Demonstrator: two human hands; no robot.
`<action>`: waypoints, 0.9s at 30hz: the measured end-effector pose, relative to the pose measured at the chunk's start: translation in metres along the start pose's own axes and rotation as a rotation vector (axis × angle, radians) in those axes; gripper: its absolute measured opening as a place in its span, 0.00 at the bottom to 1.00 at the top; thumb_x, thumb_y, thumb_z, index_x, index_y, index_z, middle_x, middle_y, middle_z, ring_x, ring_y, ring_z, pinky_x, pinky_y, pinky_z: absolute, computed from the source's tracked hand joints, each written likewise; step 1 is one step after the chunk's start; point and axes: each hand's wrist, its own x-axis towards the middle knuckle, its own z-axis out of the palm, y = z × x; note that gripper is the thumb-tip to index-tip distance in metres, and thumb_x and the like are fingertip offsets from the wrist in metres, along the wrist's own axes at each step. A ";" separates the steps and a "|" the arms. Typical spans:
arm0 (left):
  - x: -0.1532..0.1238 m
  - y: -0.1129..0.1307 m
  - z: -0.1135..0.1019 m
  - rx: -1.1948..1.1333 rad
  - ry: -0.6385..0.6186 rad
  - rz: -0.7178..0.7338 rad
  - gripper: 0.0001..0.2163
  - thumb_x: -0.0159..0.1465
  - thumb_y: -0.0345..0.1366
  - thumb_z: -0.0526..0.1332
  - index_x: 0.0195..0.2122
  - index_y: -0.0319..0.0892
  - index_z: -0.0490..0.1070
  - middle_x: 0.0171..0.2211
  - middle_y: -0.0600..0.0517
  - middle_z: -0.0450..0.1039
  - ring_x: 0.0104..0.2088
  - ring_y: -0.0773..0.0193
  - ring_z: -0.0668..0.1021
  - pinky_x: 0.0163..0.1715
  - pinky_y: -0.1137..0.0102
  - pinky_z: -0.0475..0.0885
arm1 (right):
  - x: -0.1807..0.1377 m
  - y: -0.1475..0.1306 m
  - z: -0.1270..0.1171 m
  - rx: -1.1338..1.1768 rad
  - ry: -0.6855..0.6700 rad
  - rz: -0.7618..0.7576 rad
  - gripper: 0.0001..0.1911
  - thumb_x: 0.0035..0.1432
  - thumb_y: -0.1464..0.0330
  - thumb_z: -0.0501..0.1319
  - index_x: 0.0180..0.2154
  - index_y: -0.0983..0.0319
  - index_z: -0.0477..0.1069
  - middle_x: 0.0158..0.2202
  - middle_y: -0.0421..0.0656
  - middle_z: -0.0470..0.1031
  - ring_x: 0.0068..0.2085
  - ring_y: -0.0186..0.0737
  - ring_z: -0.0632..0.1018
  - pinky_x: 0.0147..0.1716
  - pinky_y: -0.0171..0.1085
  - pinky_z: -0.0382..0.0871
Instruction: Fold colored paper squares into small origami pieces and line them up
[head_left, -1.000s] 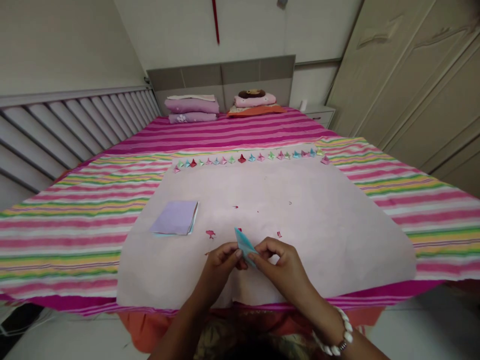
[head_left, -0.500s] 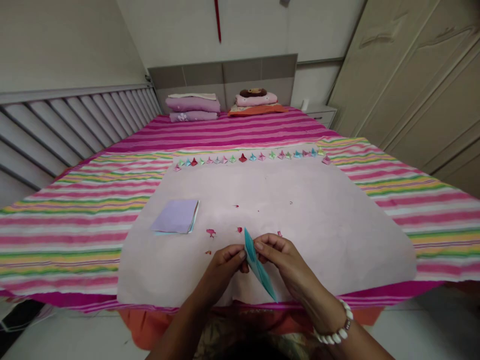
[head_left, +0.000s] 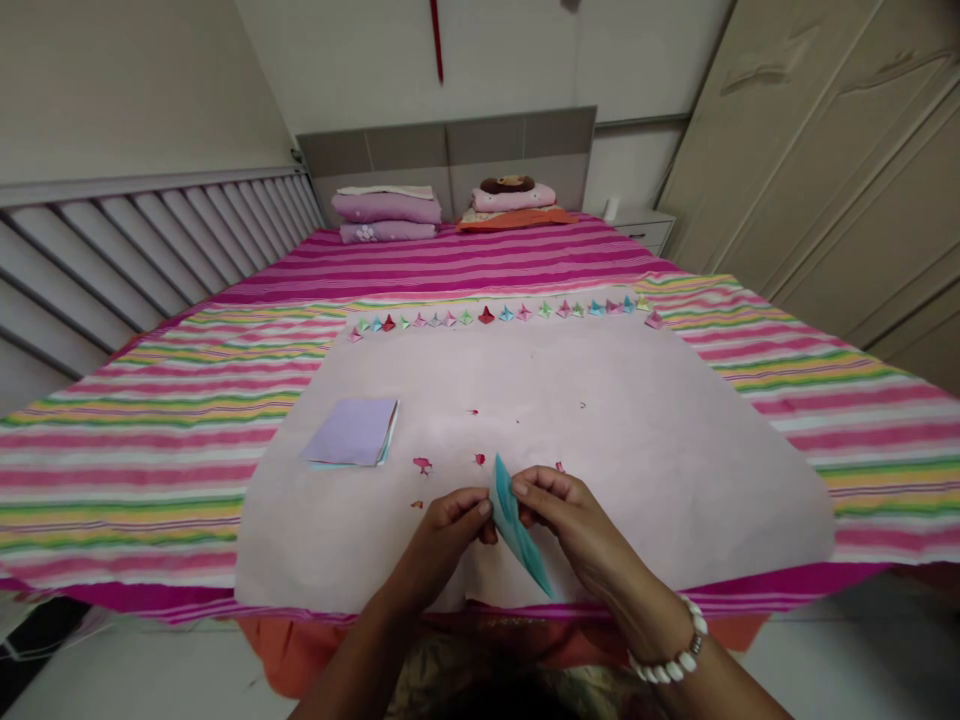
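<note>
A folded turquoise paper is held upright between my two hands, above the front of a large pale sheet. My left hand pinches its left side between thumb and fingers. On the other side, my right hand grips the paper's upper part, thumb on top; a white bracelet circles that wrist. The fold runs slantwise, its lower tip pointing toward me. To the left lies a stack of square papers, lilac on top.
Small red scraps are scattered on the sheet. A row of little folded paper pieces in several colours lines its far edge. Beyond, folded bedding sits by the headboard. A railing runs along the left.
The turquoise paper has tilted slightly, its top tip shifting a little to the right. Both hands keep their hold in almost the same place.
</note>
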 end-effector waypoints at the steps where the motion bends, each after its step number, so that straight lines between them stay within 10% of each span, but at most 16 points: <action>1: 0.000 0.000 0.000 -0.001 -0.002 0.006 0.11 0.63 0.40 0.57 0.35 0.40 0.77 0.22 0.54 0.67 0.27 0.67 0.68 0.31 0.72 0.62 | 0.000 0.000 -0.001 0.002 0.004 0.005 0.12 0.49 0.60 0.66 0.26 0.62 0.74 0.21 0.37 0.69 0.25 0.32 0.67 0.28 0.33 0.61; 18: 0.005 0.008 0.018 0.182 0.105 0.113 0.14 0.62 0.44 0.57 0.37 0.38 0.73 0.31 0.50 0.74 0.34 0.61 0.74 0.36 0.69 0.68 | 0.005 0.020 0.004 -0.638 0.165 -0.280 0.05 0.50 0.72 0.58 0.27 0.62 0.72 0.21 0.38 0.68 0.23 0.34 0.66 0.23 0.32 0.58; 27: 0.003 0.006 0.026 0.511 0.283 0.112 0.09 0.59 0.30 0.54 0.40 0.42 0.68 0.26 0.56 0.70 0.26 0.65 0.72 0.28 0.71 0.65 | 0.005 0.025 0.004 -0.845 0.201 -0.453 0.07 0.51 0.77 0.57 0.29 0.62 0.72 0.26 0.40 0.71 0.26 0.36 0.69 0.26 0.33 0.61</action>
